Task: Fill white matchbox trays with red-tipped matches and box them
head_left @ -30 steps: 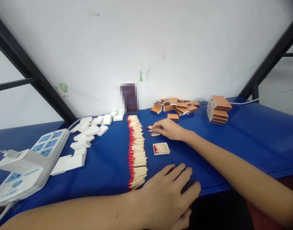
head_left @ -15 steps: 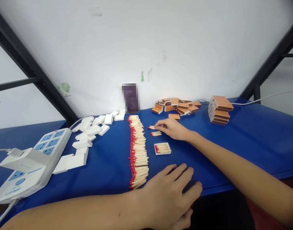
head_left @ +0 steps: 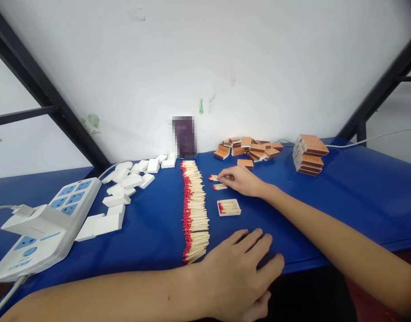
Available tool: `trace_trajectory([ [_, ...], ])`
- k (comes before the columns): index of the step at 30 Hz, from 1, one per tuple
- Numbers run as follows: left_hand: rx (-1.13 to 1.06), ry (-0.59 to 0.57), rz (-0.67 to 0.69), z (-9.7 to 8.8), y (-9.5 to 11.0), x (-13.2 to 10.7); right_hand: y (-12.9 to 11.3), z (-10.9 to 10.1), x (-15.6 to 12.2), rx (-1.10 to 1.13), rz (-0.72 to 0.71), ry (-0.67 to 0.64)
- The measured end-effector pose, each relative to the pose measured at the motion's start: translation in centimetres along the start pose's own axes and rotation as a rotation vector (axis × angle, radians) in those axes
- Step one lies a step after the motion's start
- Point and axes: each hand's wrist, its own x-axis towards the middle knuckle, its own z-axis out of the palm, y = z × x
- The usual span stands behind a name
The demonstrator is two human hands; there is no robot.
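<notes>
My right hand (head_left: 241, 180) reaches across the blue table (head_left: 343, 197), its fingertips pinched on a few loose red-tipped matches (head_left: 215, 178). A second small bunch of matches (head_left: 219, 187) lies just below it. Nearer to me sits a small white open tray (head_left: 229, 207) partly filled with matches. A long row of matches (head_left: 194, 209) runs from the wall toward me, left of the tray. My left hand (head_left: 241, 268) rests flat at the table's front edge with fingers spread, holding nothing.
Empty white trays (head_left: 125, 190) are scattered at the left. A white and blue power strip (head_left: 40, 226) lies at the far left. Orange matchbox sleeves (head_left: 247, 150) are heaped at the back, a stack of them (head_left: 309, 154) further right. Black frame bars cross both sides.
My right hand has shifted slightly over the loose matches by the wall side. The view has drifted a little. My left hand has not moved.
</notes>
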Motion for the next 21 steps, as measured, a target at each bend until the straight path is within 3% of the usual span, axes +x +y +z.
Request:
trace_trajectory([
  [21, -0.012, -0.007, -0.006, 0.0, 0.06, -0.04, -0.26, -0.24, 0.18, -0.024, 0.064, -0.046],
])
